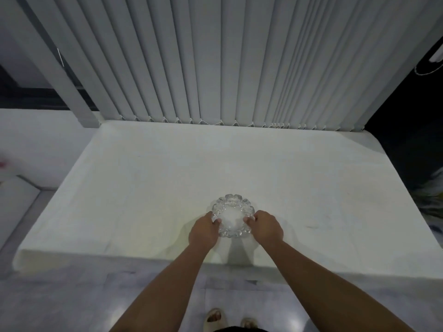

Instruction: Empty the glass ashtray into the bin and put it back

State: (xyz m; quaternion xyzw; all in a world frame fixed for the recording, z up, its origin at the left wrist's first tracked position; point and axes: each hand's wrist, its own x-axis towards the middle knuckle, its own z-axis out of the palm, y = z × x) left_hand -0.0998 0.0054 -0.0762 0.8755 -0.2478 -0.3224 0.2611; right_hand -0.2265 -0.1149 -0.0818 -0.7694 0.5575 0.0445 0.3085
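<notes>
Glass ashtray [232, 215] sits near the front edge of the white table [143, 188], left hand [203, 230] and right hand [263, 227] gripping opposite rims; risk: slick scalloped glass slips and drops to the floor.

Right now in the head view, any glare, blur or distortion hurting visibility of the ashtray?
Head view: dim; the white table is blown out, so the clear scalloped glass ashtray nearly blends in; wide-angle bends the grey vertical blinds; soft shadows under left hand and right hand; overall slightly soft.
</notes>
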